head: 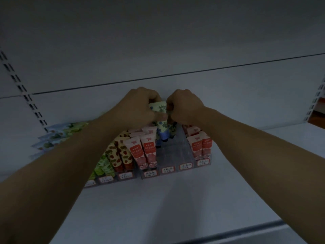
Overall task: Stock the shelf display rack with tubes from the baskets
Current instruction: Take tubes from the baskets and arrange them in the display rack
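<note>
A clear display rack (168, 155) stands on the white shelf, its lanes holding pink tubes (147, 152), strawberry-patterned tubes (121, 154) and green tubes (103, 166). The middle lanes are mostly bare, with a few dark-capped tubes at the back. My left hand (140, 104) and my right hand (184, 106) are both raised over the back of the rack, side by side. Together they grip a pale floral tube with a blue cap (162, 124), held cap down above the middle lane. A second tube behind it is partly hidden by my right hand.
Flat green and blue sachets (58, 136) lie stacked at the left of the rack against the back panel. Slotted uprights (26, 95) run along the left and right edges. The white shelf (158, 205) stretches toward me to a rounded front lip. No baskets are in view.
</note>
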Tool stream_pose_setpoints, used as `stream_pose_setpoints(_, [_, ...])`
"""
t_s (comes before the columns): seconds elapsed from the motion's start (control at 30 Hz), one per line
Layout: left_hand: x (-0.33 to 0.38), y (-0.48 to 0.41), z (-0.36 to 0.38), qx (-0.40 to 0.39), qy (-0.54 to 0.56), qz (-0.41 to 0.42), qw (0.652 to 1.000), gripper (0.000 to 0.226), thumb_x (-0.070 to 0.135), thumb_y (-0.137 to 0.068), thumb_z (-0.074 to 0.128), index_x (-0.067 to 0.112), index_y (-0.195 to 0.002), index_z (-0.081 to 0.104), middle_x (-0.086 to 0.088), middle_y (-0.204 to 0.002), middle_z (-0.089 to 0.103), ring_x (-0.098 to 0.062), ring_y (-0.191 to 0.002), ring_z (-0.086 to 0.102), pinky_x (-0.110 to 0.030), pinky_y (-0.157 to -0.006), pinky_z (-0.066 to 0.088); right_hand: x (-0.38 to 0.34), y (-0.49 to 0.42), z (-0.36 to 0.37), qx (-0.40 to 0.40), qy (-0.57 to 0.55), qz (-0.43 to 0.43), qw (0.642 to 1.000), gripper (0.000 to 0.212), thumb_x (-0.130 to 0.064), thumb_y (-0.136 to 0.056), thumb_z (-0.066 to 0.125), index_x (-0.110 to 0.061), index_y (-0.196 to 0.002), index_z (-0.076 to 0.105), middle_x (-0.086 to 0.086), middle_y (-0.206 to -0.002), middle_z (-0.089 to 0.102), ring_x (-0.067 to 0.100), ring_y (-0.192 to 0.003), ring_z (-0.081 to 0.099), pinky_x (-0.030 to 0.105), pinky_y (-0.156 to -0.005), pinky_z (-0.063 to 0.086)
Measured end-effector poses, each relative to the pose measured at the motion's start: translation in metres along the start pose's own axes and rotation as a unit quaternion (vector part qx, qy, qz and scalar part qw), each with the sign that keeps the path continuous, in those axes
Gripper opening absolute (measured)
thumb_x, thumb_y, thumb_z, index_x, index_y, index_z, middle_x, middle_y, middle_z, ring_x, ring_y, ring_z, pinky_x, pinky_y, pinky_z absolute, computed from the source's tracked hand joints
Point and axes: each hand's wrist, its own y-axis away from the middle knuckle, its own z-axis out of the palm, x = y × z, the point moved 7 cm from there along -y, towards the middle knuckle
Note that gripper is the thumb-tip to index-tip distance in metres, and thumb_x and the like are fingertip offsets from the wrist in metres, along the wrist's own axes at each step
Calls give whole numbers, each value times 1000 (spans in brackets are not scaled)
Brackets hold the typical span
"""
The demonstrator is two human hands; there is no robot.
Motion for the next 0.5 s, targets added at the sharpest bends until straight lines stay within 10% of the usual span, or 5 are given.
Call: stream_pose_setpoints(0.5, [-2, -2, 33, 16, -194, 39, 980, 30, 38, -78, 73, 13, -94, 68, 3, -84, 61, -17, -76, 54, -32, -70, 47, -4, -4, 11, -2, 80, -29, 996, 35, -9, -80, 58, -16, -57, 32, -1, -61, 34, 13, -58, 35, 26, -70, 30])
